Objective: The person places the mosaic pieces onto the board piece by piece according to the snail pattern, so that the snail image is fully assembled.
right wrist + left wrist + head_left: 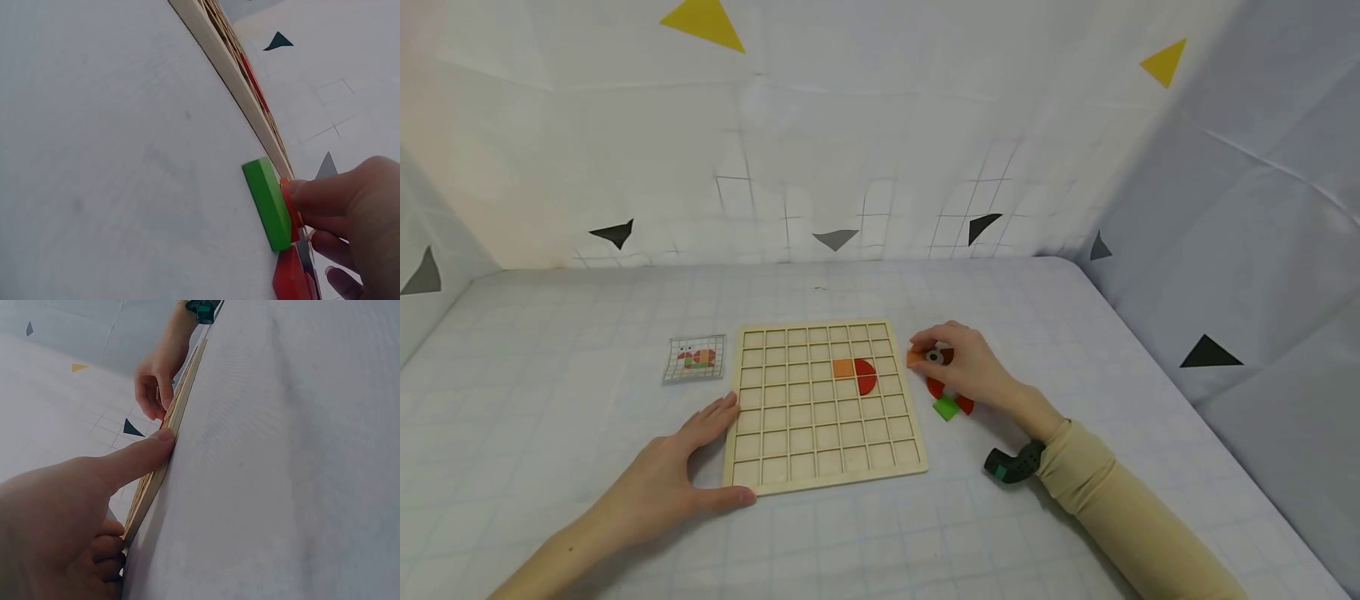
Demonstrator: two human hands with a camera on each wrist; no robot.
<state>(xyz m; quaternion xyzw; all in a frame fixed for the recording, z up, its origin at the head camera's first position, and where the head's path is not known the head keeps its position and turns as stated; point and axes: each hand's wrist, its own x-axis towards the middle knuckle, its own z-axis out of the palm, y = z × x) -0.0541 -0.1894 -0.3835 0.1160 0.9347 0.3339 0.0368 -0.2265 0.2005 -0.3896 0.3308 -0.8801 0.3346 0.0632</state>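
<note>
Along the left edge of the wooden grid board (801, 416), the left hand (662, 475) is resting with fingers spread, its thumb touching near the near-left corner. Just beyond the right edge, the right hand (966, 364) is pinching an orange piece (914, 358). Beneath and beside it, a green piece (946, 407) and red pieces (965, 405) are lying on the table (850, 542), partly covered, so I cannot count them surely. Toward the board's far-right corner, an orange square (843, 367) and two red quarter-rounds (865, 386) are sitting in the grid. Left of the board, a card (694, 358) is showing a coloured figure on a printed grid.
</note>
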